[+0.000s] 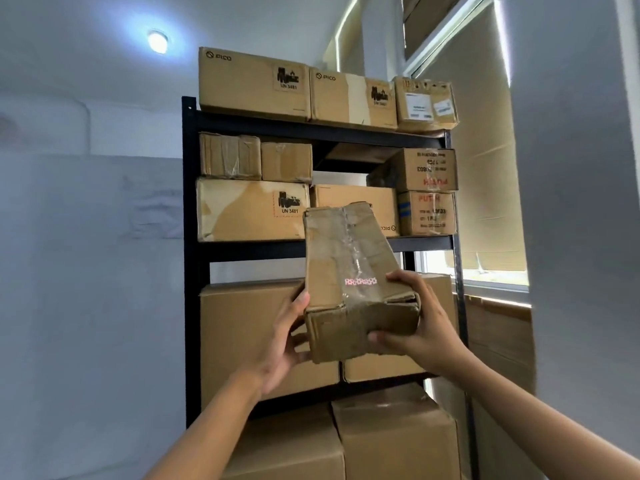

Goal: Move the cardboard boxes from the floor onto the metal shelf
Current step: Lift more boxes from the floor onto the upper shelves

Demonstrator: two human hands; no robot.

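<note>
I hold a small, worn brown cardboard box [349, 282] with wrinkled clear tape between my left hand [282, 344] and right hand [420, 327], fingers curled on its near end. Beyond my fingers stands the black metal shelf [191, 237], full of boxes.

A held cardboard box [353, 282] hides part of the metal shelf [192, 258] and the stacked boxes behind it. The lowest boxes [394, 441] and both forearms run off the bottom edge. Label print on the right-hand boxes [427, 192] is too blurred to read.
</note>
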